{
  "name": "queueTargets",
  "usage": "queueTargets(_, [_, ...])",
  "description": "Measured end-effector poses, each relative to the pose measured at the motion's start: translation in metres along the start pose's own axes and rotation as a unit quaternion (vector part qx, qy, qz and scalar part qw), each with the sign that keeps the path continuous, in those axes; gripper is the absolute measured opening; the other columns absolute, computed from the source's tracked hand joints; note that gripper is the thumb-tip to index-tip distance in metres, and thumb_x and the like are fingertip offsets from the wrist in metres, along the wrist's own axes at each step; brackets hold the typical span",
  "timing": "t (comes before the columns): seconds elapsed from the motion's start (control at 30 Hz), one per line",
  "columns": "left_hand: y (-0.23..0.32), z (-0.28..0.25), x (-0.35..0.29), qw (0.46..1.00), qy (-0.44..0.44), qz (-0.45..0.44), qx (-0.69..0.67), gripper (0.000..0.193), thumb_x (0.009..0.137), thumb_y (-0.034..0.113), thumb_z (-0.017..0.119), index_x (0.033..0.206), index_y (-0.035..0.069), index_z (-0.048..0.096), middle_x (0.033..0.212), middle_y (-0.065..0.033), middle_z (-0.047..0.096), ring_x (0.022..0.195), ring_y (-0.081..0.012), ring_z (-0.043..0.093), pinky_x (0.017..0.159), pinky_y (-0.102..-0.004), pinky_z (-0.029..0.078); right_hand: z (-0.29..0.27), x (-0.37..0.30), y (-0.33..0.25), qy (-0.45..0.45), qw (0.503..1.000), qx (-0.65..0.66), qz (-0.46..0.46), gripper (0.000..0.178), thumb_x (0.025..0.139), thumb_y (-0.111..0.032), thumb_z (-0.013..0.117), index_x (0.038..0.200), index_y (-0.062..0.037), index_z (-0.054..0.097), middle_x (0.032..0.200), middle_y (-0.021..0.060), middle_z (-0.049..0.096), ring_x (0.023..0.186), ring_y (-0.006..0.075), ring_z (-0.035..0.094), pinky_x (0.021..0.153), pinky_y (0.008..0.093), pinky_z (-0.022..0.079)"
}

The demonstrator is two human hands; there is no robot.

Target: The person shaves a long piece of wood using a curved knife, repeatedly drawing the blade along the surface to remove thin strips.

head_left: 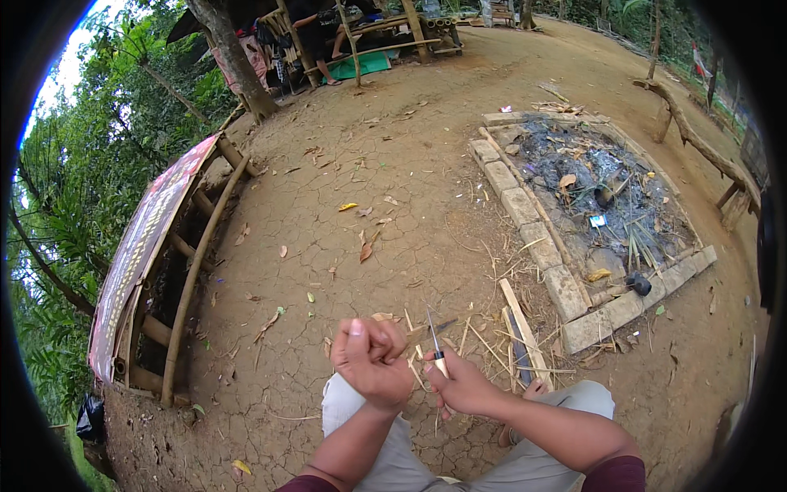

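Observation:
My right hand is closed round the pale handle of a small knife, its narrow blade pointing up and away from me. Just left of it, my left hand is raised in a fist with the fingers curled in; whatever they may hold is hidden. The two hands are close but apart, above my knees. On the ground beyond my right knee lie a pale split strip of wood and a long dark flat piece beside it. Thin pale slivers are scattered around there.
A fire pit edged with stone blocks holds ash and litter at the right, with a small black object on its near edge. A bamboo bench runs along the left. People are at a shelter far off; a log rail stands far right.

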State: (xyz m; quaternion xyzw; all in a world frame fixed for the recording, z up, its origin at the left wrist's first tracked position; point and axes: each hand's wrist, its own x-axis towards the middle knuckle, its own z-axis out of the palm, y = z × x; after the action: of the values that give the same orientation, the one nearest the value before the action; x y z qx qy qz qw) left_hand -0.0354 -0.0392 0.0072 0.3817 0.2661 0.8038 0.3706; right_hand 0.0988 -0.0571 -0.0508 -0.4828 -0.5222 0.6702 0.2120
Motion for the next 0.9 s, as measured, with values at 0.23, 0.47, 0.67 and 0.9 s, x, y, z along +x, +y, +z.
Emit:
queueTargets(0.23, [0.019, -0.012, 0.018, 0.999, 0.026, -0.041, -0.009, 0.031, 0.103, 0.031, 0.036, 0.086, 0.008, 0.045, 0.067, 0.0001, 0.034, 0.044, -0.0090, 0.026, 0.042, -0.0265, 0.023, 0.004, 0.003, 0.001, -0.021, 0.992, -0.127, -0.013, 0.035, 0.101, -0.026, 0.053, 0.124, -0.0006, 0.046, 0.064, 0.0076, 0.060, 0.052, 0.0175, 0.063, 0.048, 0.0352, 0.050])
queueTargets(0.47, [0.015, -0.016, 0.022, 0.999, 0.039, -0.010, 0.019, 0.027, 0.102, 0.031, 0.037, 0.096, 0.007, 0.048, 0.082, -0.0045, 0.041, 0.050, -0.0092, 0.034, 0.045, -0.0244, 0.028, 0.007, 0.016, 0.006, -0.026, 0.989, -0.148, -0.014, 0.038, 0.099, -0.027, 0.055, 0.124, 0.0012, 0.047, 0.069, 0.0106, 0.062, 0.056, 0.0197, 0.065, 0.054, 0.0357, 0.051])
queueTargets(0.67, [0.014, -0.020, 0.023, 0.997, 0.008, -0.009, 0.074, 0.029, 0.102, 0.033, 0.036, 0.098, 0.006, 0.047, 0.085, -0.0065, 0.044, 0.051, -0.0106, 0.037, 0.046, -0.0252, 0.031, 0.008, 0.026, 0.017, 0.004, 0.971, -0.225, -0.078, 0.039, 0.096, -0.027, 0.057, 0.123, 0.0008, 0.050, 0.080, 0.0176, 0.065, 0.067, 0.0287, 0.068, 0.066, 0.0409, 0.052])
queueTargets(0.9, [0.009, -0.025, 0.024, 0.996, -0.021, -0.032, 0.081, 0.030, 0.101, 0.034, 0.036, 0.098, 0.005, 0.046, 0.083, -0.0078, 0.044, 0.051, -0.0100, 0.038, 0.044, -0.0223, 0.031, 0.007, 0.025, 0.016, 0.008, 0.971, -0.230, -0.072, 0.039, 0.095, -0.027, 0.057, 0.122, 0.0004, 0.050, 0.085, 0.0226, 0.065, 0.086, 0.0383, 0.066, 0.076, 0.0454, 0.049])
